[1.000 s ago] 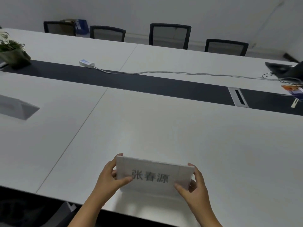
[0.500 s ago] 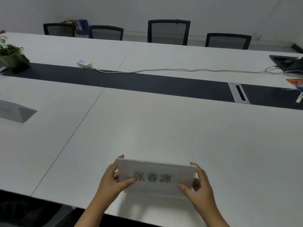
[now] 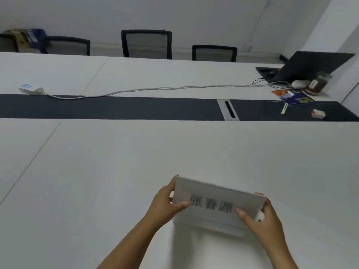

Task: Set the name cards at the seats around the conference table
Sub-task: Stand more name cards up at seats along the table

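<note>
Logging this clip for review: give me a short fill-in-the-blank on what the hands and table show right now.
1. Both hands, left hand and right hand, hold the ends of one name ____.
2. The white cable runs from the adapter toward the ____ at far right.
3. Along the table's far side, ____ black chair backs show fully.

Missing words: card; laptop; three

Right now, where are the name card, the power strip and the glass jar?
name card [image 3: 217,204]: head view, on its printed front face.
power strip [image 3: 31,89]: head view, on its white body.
glass jar [image 3: 318,82]: head view, on its dark-filled side wall.
</note>
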Tool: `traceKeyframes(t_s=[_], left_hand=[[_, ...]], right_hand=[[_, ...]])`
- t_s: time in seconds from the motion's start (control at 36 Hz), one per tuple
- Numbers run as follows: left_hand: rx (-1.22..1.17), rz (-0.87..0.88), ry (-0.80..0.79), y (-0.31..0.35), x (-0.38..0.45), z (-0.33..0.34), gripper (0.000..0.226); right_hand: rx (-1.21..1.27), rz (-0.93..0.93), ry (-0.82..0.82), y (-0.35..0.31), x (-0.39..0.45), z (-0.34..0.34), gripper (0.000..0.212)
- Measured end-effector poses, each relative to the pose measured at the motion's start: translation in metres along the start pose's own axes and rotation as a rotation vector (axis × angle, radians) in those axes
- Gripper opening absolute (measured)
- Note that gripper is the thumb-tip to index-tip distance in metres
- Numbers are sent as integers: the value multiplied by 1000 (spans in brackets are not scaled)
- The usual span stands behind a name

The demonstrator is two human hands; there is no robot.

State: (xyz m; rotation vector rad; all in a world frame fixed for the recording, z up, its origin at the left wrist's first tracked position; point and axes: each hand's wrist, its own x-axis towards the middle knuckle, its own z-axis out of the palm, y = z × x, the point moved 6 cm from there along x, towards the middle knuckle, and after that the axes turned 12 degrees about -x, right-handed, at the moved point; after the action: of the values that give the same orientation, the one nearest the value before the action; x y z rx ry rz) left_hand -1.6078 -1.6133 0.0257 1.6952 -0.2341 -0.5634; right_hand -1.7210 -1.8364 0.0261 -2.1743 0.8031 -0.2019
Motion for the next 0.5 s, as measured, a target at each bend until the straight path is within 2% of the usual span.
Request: traceKeyframes(t_s=[0.08,0.22,0.36,0.5], left_hand=[[109,56,29,7,8,11,64],[71,139,176,22,3,14,59],[21,248,313,43,-13,-25,52],[-125,340,577,47,-40,-106,44]], right_hand=[[-18,15,60,4,3,-16,68],[-35,-49,180,-16,-1,-34,60],[-131,-275,320,-70,-10,-35,62],[-86,-505,309,-142,-21,20,58]])
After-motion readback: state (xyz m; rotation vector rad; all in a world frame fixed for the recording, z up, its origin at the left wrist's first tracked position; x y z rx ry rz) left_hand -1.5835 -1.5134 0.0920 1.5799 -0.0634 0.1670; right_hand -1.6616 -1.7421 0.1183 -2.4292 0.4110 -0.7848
